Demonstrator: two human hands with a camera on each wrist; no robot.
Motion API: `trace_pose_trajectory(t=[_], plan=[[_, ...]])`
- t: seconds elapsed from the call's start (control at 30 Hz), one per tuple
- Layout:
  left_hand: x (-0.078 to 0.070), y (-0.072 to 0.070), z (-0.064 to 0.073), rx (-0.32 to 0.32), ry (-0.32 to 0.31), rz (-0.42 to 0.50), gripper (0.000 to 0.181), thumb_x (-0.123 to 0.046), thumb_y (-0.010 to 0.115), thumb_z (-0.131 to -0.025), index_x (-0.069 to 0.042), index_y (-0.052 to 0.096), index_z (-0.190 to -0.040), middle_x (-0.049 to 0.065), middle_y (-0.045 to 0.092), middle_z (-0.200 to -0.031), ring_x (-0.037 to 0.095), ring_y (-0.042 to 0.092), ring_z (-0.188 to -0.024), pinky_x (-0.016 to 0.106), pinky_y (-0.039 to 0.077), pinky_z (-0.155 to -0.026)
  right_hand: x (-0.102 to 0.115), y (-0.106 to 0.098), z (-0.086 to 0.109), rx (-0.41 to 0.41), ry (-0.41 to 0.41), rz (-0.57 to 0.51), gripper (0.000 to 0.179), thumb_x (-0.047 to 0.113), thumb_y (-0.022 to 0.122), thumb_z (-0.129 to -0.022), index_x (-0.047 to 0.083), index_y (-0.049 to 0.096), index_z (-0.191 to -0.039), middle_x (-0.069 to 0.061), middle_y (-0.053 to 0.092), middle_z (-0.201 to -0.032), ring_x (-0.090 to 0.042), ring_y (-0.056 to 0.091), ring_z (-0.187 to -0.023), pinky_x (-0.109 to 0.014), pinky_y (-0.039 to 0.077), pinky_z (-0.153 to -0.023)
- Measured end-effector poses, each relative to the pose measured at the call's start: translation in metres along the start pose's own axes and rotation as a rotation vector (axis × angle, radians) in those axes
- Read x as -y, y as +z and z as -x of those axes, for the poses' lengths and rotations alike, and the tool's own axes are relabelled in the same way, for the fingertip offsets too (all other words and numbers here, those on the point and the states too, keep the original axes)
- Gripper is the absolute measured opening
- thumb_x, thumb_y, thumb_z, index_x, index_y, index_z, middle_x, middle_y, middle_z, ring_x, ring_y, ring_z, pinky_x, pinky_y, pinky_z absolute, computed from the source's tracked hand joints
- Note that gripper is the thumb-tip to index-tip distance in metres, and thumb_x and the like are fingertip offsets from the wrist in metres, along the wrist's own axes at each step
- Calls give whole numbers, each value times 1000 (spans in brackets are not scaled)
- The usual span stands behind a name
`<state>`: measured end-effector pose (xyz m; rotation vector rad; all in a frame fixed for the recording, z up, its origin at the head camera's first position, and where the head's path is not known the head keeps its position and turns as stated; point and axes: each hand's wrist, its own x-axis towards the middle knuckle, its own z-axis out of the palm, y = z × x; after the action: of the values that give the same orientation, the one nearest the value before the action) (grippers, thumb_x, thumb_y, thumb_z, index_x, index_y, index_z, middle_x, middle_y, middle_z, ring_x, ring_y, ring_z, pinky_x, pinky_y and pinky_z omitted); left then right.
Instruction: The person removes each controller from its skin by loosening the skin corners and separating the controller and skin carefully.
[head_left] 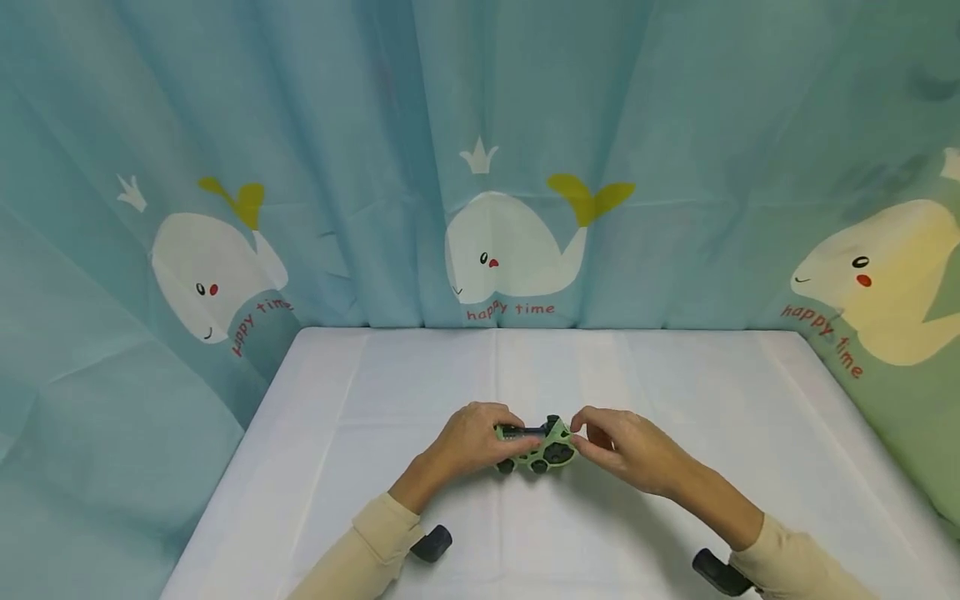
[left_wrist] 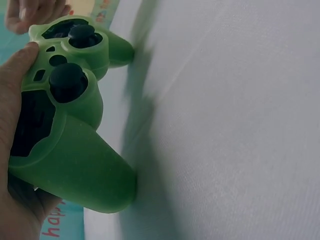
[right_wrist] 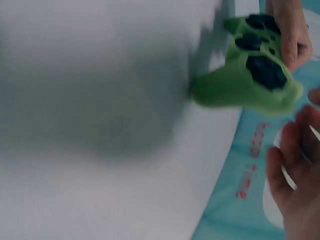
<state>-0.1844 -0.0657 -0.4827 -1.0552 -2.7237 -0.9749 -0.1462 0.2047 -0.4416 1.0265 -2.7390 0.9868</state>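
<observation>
The left hand [head_left: 474, 436] grips the green controller [head_left: 548, 448], long axis running toward the right hand [head_left: 636, 447], fingers loose, just beside it

White cloth-covered table [head_left: 540, 533] spreading toward six o'clock, blue-green fabric curtain [head_left: 360, 125] hanging at twelve, showing white printed whales [head_left: 517, 250]

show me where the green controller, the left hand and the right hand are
Green controller [left_wrist: 81, 111]: left wrist view, green casing near its middle.
Left hand [head_left: 469, 440]: head view, back of the hand.
Right hand [head_left: 639, 448]: head view, back of the hand.
</observation>
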Motion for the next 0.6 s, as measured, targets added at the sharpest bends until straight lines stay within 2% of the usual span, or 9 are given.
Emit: trace_pose_trajectory(t=[0.07,0.2,0.27,0.33,0.4,0.47,0.6], plan=[[-2,-1,1,-4,-1,-3,35,-51,74,-91,-17,82,-100,-9,72,-94,4,65,-84,28,53,-75,4,9,0,-103,-38,67,9,19,75,-94,22,68,-98,17,46,-70,2,41,-58,-22,40,-50],[-4,1,1,-7,4,-6,37,-52,73,-92,-17,81,-101,-9,72,-95,4,66,-85,29,53,-77,11,28,0,-323,-104,265,19,21,87,-79,18,68,-82,16,47,-66,5,38,-55,-16,36,-46],[-4,1,2,-13,4,-12,37,-53,73,-91,-18,82,-101,-10,73,-95,4,66,-86,29,53,-77,15,35,0,-393,-95,335,23,22,89,-75,16,67,-77,15,46,-63,5,36,-53,-15,34,-44],[-4,1,2,-22,-6,-16,38,-53,73,-91,-18,81,-100,-10,73,-96,5,66,-87,30,53,-78,20,41,-1,-426,-58,359,24,23,89,-75,15,67,-75,15,45,-61,5,36,-51,-17,34,-44],[-4,1,2,-27,-15,-18,37,-53,74,-90,-18,82,-100,-11,72,-95,4,66,-86,29,53,-77,25,45,-1,-428,30,331,23,25,88,-78,15,67,-75,16,43,-59,4,36,-49,-19,34,-43],[-4,0,3,-30,-20,-21,37,-53,74,-90,-19,82,-99,-12,72,-94,4,65,-86,28,53,-76,32,47,-1,-402,151,242,23,27,86,-83,16,67,-76,17,42,-57,2,37,-48,-21,35,-43],[-4,-1,3,-25,-18,-26,36,-54,73,-91,-20,82,-100,-13,71,-93,3,65,-85,27,52,-75,41,47,-2,-344,409,-87,23,27,80,-91,14,66,-77,11,45,-56,-3,39,-47,-23,34,-44]])
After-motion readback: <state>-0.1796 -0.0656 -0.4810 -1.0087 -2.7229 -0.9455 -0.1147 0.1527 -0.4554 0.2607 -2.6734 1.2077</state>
